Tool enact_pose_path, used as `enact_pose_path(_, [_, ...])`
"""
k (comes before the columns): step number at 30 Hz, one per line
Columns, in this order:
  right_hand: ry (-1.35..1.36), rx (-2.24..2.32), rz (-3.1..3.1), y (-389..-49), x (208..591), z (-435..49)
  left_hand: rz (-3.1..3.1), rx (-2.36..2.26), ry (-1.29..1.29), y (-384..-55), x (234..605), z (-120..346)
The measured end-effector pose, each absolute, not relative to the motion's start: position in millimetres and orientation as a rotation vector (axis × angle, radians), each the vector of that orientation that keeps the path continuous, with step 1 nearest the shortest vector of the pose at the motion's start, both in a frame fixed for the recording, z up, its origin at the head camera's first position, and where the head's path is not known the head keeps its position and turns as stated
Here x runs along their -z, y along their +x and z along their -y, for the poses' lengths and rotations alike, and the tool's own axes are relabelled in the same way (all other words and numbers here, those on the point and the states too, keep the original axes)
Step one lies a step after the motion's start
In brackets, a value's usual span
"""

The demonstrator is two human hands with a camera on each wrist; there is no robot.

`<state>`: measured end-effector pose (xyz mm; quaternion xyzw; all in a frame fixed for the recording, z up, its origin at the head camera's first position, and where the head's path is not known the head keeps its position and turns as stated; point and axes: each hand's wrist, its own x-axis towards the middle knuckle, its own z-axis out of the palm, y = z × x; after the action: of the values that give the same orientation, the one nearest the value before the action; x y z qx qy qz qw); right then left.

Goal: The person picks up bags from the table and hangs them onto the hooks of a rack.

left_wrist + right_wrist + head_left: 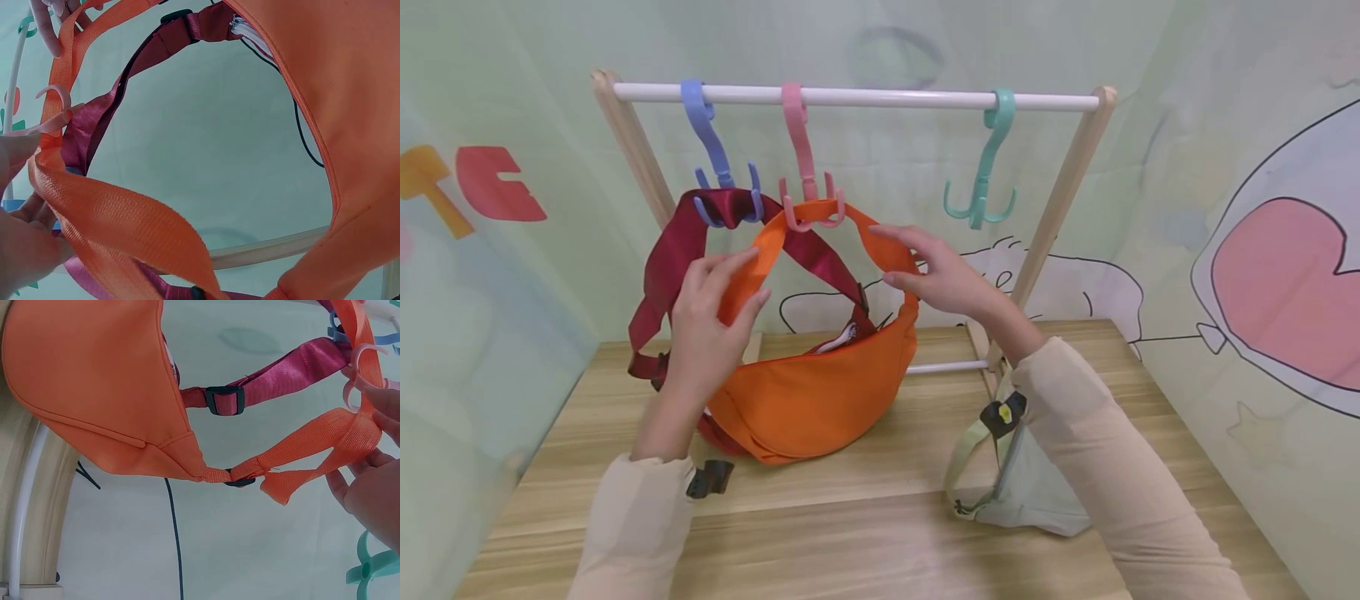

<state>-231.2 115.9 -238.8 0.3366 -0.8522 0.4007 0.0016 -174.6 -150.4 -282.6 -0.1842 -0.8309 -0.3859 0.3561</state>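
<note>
An orange waist bag (pixel 820 400) hangs by its strap (pixel 766 250) from a pink hook (pixel 800 142). On the strap's left side lies my left hand (pixel 706 325), fingers extended and thumb apart. My right hand (pixel 943 271) touches the strap's right side with nearly straight fingers. The right wrist view shows a loose fold of orange webbing (pixel 312 450) against its fingers, above a black buckle (pixel 240 481). Behind, a dark red bag's strap (pixel 662 258) loops over a blue hook (pixel 706 129); the orange bag hides most of that bag.
A white bar (pixel 887 97) between wooden posts carries the hooks, with a bare green hook (pixel 992 150) at right. A pale green bag (pixel 1045 492) lies on the wooden table (pixel 865 542) under my right forearm. A black buckle (pixel 711 479) shows by my left sleeve.
</note>
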Motion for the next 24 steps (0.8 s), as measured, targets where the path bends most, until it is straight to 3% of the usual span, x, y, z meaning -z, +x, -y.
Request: enact_pose_path(24, [1.081, -1.220, 2.666, -229, 238, -128, 2.132, 1.000, -0.444, -166, 279, 148])
